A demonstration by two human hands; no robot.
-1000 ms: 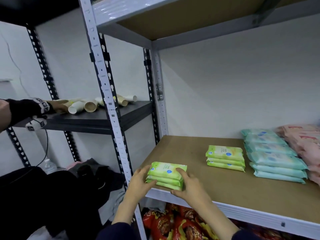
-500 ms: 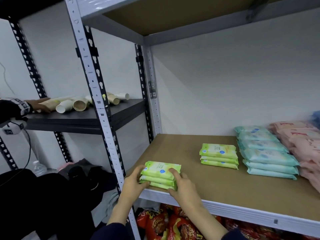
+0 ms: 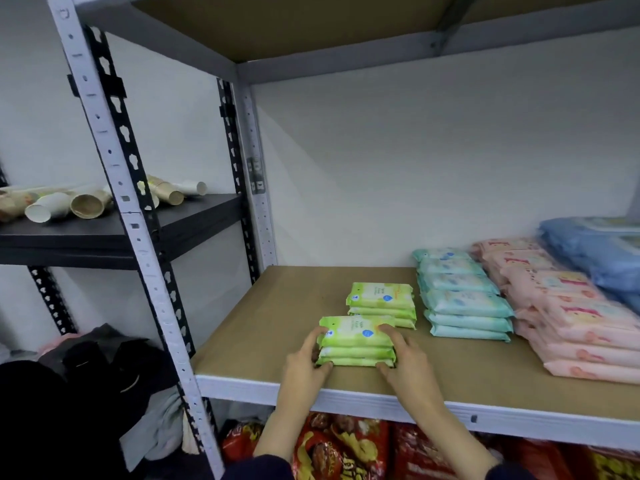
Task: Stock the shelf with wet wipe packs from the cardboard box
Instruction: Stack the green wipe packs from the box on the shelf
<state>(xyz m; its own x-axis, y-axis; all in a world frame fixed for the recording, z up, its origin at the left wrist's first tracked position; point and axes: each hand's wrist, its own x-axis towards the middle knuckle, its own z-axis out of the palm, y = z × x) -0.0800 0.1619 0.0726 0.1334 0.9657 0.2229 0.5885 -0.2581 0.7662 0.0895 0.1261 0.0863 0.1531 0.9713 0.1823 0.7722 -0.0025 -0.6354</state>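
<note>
**A:** Where is the stack?

**B:** Between my palms. My left hand clasps its left end and my right hand its right end, so the green stack of three wet wipe packs is clamped from both sides. It rests on the shelf board, close to the front edge.

**A:** And your fingers?

**B:** Curled round it. My left fingers hook over the top left corner and my right fingers lie over the top right one (each thumb is tucked at the lower front corner).

**A:** What lies beyond them?

**B:** Just past my right fingertips, toward the wall, sits a second green pile. I cannot tell whether the two touch. Farther right of those fingers come the teal packs, the pink packs and the blue packs. Well left of my left fingers, paper cups lie on a dark shelf. Red snack bags show under my wrists.
</note>
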